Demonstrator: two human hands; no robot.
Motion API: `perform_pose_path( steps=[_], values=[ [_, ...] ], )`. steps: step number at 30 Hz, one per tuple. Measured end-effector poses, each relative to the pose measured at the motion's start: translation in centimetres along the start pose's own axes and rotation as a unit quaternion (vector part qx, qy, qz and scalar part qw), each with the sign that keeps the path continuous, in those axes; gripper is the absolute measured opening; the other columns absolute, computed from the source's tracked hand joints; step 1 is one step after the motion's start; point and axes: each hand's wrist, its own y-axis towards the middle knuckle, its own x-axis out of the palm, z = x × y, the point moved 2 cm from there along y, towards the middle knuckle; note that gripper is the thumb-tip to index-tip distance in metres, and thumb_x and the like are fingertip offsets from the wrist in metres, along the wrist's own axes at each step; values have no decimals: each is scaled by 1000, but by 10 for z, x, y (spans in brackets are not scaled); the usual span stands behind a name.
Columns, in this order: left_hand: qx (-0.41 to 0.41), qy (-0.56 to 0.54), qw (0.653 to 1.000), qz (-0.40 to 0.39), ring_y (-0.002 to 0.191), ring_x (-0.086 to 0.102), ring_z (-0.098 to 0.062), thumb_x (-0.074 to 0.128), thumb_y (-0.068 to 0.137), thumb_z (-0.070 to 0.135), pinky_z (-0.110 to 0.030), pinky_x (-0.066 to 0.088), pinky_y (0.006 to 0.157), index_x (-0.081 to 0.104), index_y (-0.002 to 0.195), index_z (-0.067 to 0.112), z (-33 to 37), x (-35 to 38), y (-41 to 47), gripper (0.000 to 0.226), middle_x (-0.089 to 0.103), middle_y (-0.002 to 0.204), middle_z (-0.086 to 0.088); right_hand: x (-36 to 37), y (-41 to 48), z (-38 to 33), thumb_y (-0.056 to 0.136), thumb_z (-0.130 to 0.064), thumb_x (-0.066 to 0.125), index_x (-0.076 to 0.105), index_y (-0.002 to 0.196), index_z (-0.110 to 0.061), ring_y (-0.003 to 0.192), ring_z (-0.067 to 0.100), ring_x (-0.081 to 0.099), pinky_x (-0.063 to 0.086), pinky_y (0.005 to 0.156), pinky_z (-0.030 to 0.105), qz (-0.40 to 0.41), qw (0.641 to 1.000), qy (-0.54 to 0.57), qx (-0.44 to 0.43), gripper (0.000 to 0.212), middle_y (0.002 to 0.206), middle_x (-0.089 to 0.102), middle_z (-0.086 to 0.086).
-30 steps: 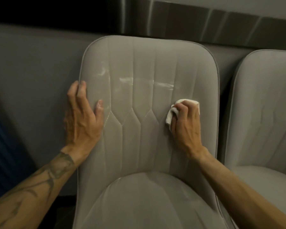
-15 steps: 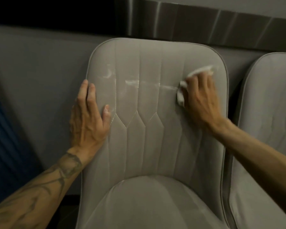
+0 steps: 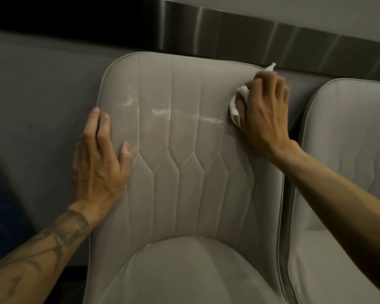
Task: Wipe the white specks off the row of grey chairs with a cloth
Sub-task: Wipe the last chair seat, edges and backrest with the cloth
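Observation:
A grey padded chair (image 3: 184,183) fills the middle of the view, its backrest facing me. White smears (image 3: 162,111) run across the upper backrest, from the left panel toward the right. My right hand (image 3: 266,110) presses a crumpled white cloth (image 3: 236,106) against the backrest's upper right corner, just right of the smears. My left hand (image 3: 99,159) lies flat on the backrest's left edge, fingers spread, holding nothing.
A second grey chair (image 3: 349,150) stands close on the right, almost touching the first. Behind both runs a grey wall with a brushed metal strip (image 3: 239,38) along its top. A dark blue surface (image 3: 0,205) is at the far left.
My right hand has carried the cloth up from mid-backrest to the upper right corner. My left hand stays on the left edge. The view has shifted a little to the left.

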Motion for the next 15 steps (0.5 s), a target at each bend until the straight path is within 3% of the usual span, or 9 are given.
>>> perform_pose_path(
  steps=[3,7,12,15],
  values=[
    [2,-1,1000,1,144,37,-40,45,106,32,-54,40,110,27,159,2,-2,1,-1,63,26,165,-22,1,-22,-5,104,-35,40,46,108,-14,93,28,43,33,84,38,-9,999,24,33,22,111,47,12],
    [-2,-7,1000,1,143,37,-39,46,105,31,-53,38,109,26,160,4,0,2,-2,64,26,165,-20,-5,-58,-7,102,-35,46,45,103,-16,86,26,42,29,80,37,-44,998,42,-18,19,102,47,11],
    [3,-5,1000,7,140,39,-40,47,104,30,-52,38,109,26,159,3,0,3,-2,65,27,164,-21,-6,-5,2,98,-34,47,44,111,-16,93,24,40,27,82,34,29,995,85,48,21,109,46,10],
    [4,-6,1000,6,143,37,-40,46,105,31,-52,38,111,26,159,2,-1,2,-1,65,26,164,-22,-6,0,5,90,-32,49,41,112,-17,98,23,38,26,83,33,34,989,128,64,28,113,42,10]
  ],
)
